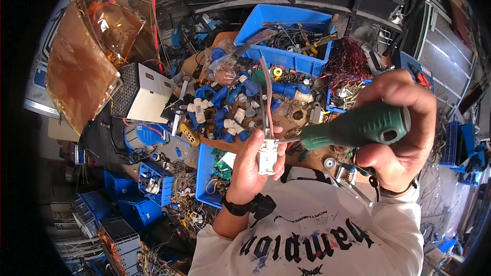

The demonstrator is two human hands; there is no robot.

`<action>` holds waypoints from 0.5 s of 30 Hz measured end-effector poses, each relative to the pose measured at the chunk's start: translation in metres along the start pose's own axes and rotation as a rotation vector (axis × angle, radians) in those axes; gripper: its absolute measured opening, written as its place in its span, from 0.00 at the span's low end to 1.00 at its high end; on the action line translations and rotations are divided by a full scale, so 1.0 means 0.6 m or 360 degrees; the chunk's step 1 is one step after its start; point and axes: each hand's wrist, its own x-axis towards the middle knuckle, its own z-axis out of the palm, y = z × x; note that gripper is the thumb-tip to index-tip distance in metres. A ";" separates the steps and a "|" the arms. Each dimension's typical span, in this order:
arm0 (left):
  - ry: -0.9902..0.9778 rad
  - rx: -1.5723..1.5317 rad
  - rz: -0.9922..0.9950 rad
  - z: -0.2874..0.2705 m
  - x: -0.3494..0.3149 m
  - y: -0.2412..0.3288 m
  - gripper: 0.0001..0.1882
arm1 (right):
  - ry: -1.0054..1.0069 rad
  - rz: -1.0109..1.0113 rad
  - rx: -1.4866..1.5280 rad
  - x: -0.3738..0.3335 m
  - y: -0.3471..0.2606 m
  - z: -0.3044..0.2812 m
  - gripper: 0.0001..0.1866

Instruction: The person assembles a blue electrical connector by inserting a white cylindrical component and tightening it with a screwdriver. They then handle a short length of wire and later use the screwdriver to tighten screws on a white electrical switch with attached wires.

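My left hand (248, 166) is closed around a small white electrical fitting (266, 159), held upright in front of my chest. Two wires, one dark and one pinkish (268, 89), rise out of its top end. In my right hand (404, 158) is a screwdriver with a thick green handle (353, 127), gripped between thumb and fingers. Its shaft points left and its tip meets the upper side of the white fitting; the exact contact point is too small to make out.
Beyond my hands lies a cluttered bench with blue and white pipe fittings (238, 122). A blue crate (279, 57) of tools and cables stands at the back. Another blue bin (205, 174) sits left of my left hand. Tangled wires (186, 199) and a yellow device (189, 134) lie leftward.
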 end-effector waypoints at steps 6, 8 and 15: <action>-0.0024 0.0001 0.0001 -0.001 0.006 0.001 0.23 | 0.0288 0.0260 0.0427 0.001 -0.012 0.029 0.34; -0.0033 -0.0002 0.0007 0.001 0.007 0.001 0.23 | 0.0325 0.0274 0.0395 0.007 -0.010 0.036 0.35; -0.0024 0.0009 -0.0028 0.002 0.011 0.001 0.23 | -0.0080 -0.0086 -0.0213 0.005 0.012 -0.013 0.43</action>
